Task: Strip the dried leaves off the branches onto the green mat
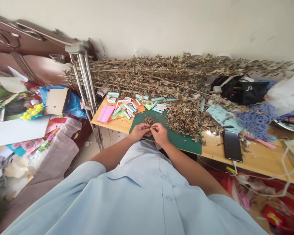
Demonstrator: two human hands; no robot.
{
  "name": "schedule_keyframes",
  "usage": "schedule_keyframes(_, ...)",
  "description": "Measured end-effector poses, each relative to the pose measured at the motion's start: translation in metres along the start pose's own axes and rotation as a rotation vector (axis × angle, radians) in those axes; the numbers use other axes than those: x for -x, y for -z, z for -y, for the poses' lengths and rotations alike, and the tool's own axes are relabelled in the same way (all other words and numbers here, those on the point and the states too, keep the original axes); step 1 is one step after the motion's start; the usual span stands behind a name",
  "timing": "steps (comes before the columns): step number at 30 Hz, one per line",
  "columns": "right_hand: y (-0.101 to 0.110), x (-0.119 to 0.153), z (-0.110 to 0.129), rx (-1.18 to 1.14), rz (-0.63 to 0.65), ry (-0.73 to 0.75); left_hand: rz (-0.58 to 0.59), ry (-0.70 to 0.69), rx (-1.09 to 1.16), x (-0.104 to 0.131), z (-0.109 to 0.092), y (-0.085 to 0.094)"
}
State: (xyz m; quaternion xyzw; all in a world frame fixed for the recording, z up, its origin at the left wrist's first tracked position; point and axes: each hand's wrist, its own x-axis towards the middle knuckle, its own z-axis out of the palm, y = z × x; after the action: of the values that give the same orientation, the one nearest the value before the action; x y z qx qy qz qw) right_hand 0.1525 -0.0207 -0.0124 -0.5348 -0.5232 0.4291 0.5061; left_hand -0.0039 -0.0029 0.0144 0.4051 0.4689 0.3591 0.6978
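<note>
My left hand (140, 131) and my right hand (159, 133) meet at the front edge of a dark green mat (186, 145). Both are closed, fingertips pinched together around a small bit of dried leaf that is mostly hidden by the fingers. Just beyond them lies a small heap of crumbled dried leaves (149, 120). A larger pile of dried leaves (185, 119) covers the right part of the mat. Behind the mat, several blue and pink paper rolls (129, 107) lie on the wooden table (124, 128), with a pink paper stack (106, 113) to their left.
Long dried leafy stalks (147, 75) stretch along the wall. On the right are a black phone (232, 146) with a cable, blue paper (224, 117), purple cord (256, 119) and a black bag (252, 91). A metal crutch (84, 78) stands at the table's left end.
</note>
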Motion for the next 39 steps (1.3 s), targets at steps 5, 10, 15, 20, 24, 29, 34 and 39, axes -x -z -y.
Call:
schedule_keyframes(5, 0.002, 0.005, 0.001, 0.029, -0.043, 0.001, 0.044, 0.084, -0.048, -0.004, -0.001, -0.003)
schedule_keyframes(10, 0.002, 0.008, -0.002, 0.096, -0.093, 0.02, 0.043, 0.082, -0.049, -0.01, 0.004, -0.005)
schedule_keyframes(15, 0.0, 0.01, -0.004, 0.12, -0.128, 0.03, 0.08, 0.066, -0.044, -0.011, 0.005, -0.005)
schedule_keyframes(20, 0.0, 0.011, -0.003, 0.168, -0.133, 0.035, 0.06, 0.091, 0.0, -0.012, 0.004, -0.007)
schedule_keyframes(24, -0.002, 0.01, 0.0, 0.212, -0.152, 0.045, 0.068, 0.085, 0.02, -0.015, 0.005, -0.006)
schedule_keyframes(29, -0.004, 0.007, -0.002, 0.198, -0.195, 0.08, 0.048, 0.057, 0.028, -0.016, 0.007, -0.005)
schedule_keyframes(34, -0.004, 0.006, -0.008, 0.215, -0.181, 0.12, 0.042, 0.03, -0.007, -0.013, 0.004, -0.007)
schedule_keyframes(39, -0.002, 0.005, -0.011, 0.225, -0.161, 0.208, 0.037, 0.003, -0.042, -0.012, 0.002, -0.01)
